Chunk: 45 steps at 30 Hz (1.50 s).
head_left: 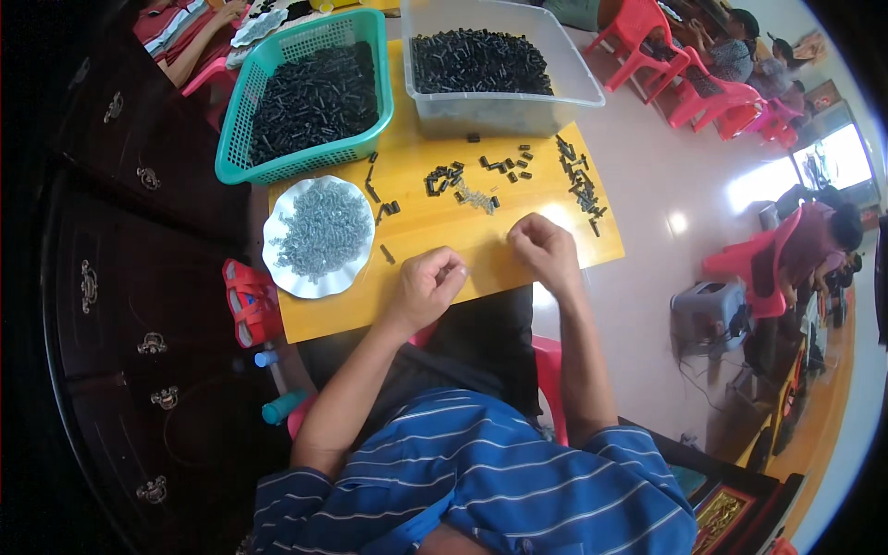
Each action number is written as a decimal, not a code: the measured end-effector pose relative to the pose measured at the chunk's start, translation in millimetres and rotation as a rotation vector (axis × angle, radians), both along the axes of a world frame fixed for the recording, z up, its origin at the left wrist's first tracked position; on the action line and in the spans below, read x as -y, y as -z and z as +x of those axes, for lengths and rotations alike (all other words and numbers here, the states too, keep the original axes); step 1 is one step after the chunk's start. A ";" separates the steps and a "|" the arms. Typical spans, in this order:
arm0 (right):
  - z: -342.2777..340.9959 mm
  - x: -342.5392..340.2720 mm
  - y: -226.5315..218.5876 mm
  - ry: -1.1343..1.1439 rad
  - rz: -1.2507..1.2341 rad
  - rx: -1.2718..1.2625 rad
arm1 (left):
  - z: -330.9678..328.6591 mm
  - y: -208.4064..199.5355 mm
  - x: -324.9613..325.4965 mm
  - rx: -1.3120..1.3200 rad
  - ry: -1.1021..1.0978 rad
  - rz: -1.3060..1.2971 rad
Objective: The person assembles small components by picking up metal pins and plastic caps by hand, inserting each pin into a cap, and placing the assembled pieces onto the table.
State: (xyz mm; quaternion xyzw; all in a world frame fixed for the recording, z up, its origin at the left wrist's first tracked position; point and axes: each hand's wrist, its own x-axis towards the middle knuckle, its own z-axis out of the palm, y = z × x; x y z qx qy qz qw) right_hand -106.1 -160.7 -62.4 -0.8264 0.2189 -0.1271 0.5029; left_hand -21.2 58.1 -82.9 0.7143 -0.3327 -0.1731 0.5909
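Shirt (499, 481), plate (319, 289) of likely springs (324, 229), basket (385, 83) of black parts (319, 104)

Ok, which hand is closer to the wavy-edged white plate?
Left. The left hand is to the right of the white plate, not touching it; the right hand is farther to the right, beyond the left hand.

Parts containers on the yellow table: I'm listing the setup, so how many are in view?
3: a green basket at the far left, a translucent bin to its right, and a white plate nearer the person, in front of the basket. None seems hidden.
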 end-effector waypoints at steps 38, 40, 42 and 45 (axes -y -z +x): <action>3.6 -22.8 -9.0 -0.216 0.764 0.262 | 1.6 -23.0 5.6 -0.084 -0.039 -0.028; 2.6 -23.4 -9.8 -0.193 0.802 0.254 | 2.2 -32.2 7.5 -0.052 -0.051 -0.023; 2.5 -22.6 -11.2 -0.196 0.842 0.262 | 2.8 -44.6 11.8 0.036 -0.062 -0.021; 2.0 -21.7 -15.8 -0.200 0.888 0.264 | 4.3 -52.5 20.8 0.166 -0.090 -0.037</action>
